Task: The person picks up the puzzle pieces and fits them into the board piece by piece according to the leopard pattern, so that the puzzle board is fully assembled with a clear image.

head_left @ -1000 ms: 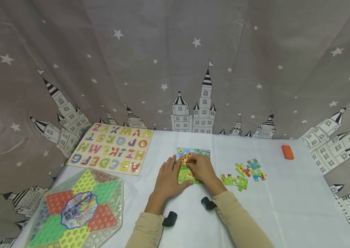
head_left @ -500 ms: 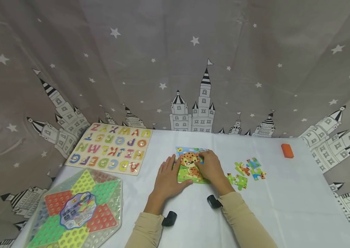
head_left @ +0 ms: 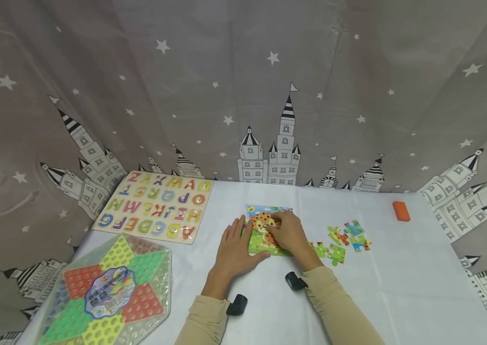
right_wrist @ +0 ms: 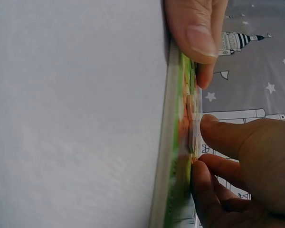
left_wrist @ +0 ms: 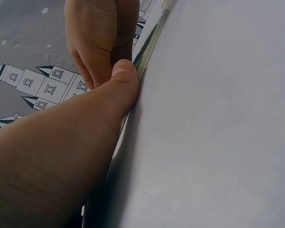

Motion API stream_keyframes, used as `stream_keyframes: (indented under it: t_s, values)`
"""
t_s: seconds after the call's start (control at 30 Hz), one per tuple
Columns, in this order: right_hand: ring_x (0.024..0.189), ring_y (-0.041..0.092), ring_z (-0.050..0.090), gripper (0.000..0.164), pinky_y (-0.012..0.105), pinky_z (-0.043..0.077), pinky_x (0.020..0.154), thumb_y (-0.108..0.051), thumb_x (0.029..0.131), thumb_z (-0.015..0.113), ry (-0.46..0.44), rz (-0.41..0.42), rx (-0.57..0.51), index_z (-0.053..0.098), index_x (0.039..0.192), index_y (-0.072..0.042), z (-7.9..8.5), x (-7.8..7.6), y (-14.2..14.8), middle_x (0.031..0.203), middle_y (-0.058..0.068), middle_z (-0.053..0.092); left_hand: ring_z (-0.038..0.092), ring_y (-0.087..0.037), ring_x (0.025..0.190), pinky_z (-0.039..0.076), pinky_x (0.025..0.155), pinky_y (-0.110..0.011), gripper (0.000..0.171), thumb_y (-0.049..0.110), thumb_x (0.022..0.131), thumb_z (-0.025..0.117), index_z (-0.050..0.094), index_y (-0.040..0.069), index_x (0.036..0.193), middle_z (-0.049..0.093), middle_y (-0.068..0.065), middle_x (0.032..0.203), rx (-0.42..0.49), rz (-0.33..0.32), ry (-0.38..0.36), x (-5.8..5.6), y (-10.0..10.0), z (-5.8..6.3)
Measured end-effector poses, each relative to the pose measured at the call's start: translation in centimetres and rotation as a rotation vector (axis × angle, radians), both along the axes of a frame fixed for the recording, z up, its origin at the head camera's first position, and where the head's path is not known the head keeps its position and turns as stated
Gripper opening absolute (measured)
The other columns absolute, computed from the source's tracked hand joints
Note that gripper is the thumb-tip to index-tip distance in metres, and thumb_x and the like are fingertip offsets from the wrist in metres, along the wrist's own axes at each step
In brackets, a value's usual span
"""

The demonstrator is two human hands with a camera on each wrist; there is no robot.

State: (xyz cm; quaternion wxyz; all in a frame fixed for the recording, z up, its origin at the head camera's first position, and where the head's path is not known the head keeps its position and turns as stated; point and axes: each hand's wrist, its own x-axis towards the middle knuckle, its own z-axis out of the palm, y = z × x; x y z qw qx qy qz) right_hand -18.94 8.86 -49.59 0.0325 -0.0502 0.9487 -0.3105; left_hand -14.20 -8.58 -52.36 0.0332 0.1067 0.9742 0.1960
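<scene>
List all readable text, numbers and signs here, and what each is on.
"G F E D C B A": bottom row of the letter board
"N M L K J I H": row above
"R Q P O": next row up; first two letters unclear
"Z Y X": top row; rest unclear
Oval label on the game board: characters too blurred to read
Jigsaw: nothing readable

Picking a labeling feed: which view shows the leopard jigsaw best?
Head: the leopard jigsaw shows its picture side, though left hand and right hand partly cover it. Both wrist views catch it edge-on: left, a thin sliver; right, a longer strip.
</scene>
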Motion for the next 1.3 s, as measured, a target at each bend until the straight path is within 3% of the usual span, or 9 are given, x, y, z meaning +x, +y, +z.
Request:
stream_keyframes:
  t_s: [0.2,0.47,0.67,0.8,0.87,1.07,1.1,1.3]
  values:
    - [0.120,0.035,0.063,0.045,0.050,0.052,0.107,-0.028,0.089,0.081,0.030,-0.009,-0.031,0.071,0.125,-0.003,-0.1,-0.1,0.1,0.123,0.018,0.069,0.017,-0.033,0.159,0.018,0.130,-0.052,0.104,0.074,0.086,0.060,0.024,0.016,0.164,0.020,-0.013,0.171,-0.001,0.000,0.004,0.0,0.1,0.0]
    - [0.098,0.021,0.071,0.042,0.038,0.060,0.089,-0.022,0.089,0.080,-0.007,-0.008,-0.085,0.071,0.126,-0.006,-0.2,0.1,0.8,0.113,0.012,0.070,0.012,-0.030,0.161,0.015,0.130,-0.051,0.106,0.074,0.088,0.058,0.018,0.013,0.165,0.015,-0.005,0.173,-0.022,-0.045,0.013,-0.2,0.1,0.0]
    - [0.105,0.021,0.075,0.044,0.035,0.061,0.093,-0.019,0.091,0.078,-0.040,-0.002,-0.208,0.068,0.132,-0.009,-0.3,0.4,2.1,0.119,0.010,0.075,0.016,-0.029,0.160,0.015,0.130,-0.051,0.103,0.074,0.089,0.057,0.019,0.016,0.165,0.019,-0.001,0.172,-0.030,-0.067,0.030,-0.4,0.0,-0.2]
    - [0.106,0.022,0.074,0.044,0.039,0.060,0.096,-0.022,0.093,0.076,-0.036,-0.058,-0.243,0.066,0.134,-0.009,-0.5,0.7,4.6,0.120,0.009,0.075,0.017,-0.029,0.160,0.015,0.130,-0.051,0.103,0.073,0.088,0.058,0.020,0.016,0.165,0.020,-0.001,0.172,-0.018,-0.057,0.019,-0.4,0.1,-0.3]
    - [0.103,0.023,0.073,0.044,0.045,0.055,0.103,-0.023,0.094,0.074,-0.019,-0.111,-0.218,0.066,0.134,-0.007,-0.3,0.9,6.7,0.116,0.010,0.075,0.017,-0.029,0.160,0.014,0.130,-0.052,0.103,0.072,0.088,0.058,0.020,0.016,0.165,0.020,-0.001,0.172,-0.005,-0.059,0.012,-0.4,0.1,-0.4]
    - [0.101,0.029,0.062,0.049,0.052,0.051,0.098,-0.024,0.094,0.074,-0.081,-0.258,-0.016,0.063,0.135,0.000,0.5,2.5,13.4,0.114,0.018,0.068,0.015,-0.030,0.160,0.013,0.130,-0.052,0.103,0.073,0.088,0.057,0.018,0.016,0.165,0.019,-0.001,0.172,0.003,-0.063,0.000,-0.4,0.2,-0.5]
    - [0.102,0.031,0.061,0.050,0.049,0.054,0.092,-0.024,0.093,0.075,-0.106,-0.269,0.024,0.063,0.135,0.001,0.6,2.9,14.1,0.115,0.019,0.067,0.015,-0.030,0.160,0.013,0.130,-0.052,0.103,0.072,0.088,0.058,0.018,0.016,0.165,0.019,-0.001,0.172,0.001,-0.062,-0.003,-0.4,0.2,-0.5]
    - [0.111,0.042,0.062,0.051,0.057,0.053,0.097,-0.027,0.090,0.079,-0.137,-0.269,0.162,0.067,0.125,0.008,1.0,4.1,16.1,0.118,0.027,0.069,0.018,-0.031,0.159,0.016,0.130,-0.053,0.104,0.072,0.087,0.060,0.020,0.015,0.165,0.021,-0.002,0.172,-0.009,-0.059,0.014,-0.3,0.2,-0.4]
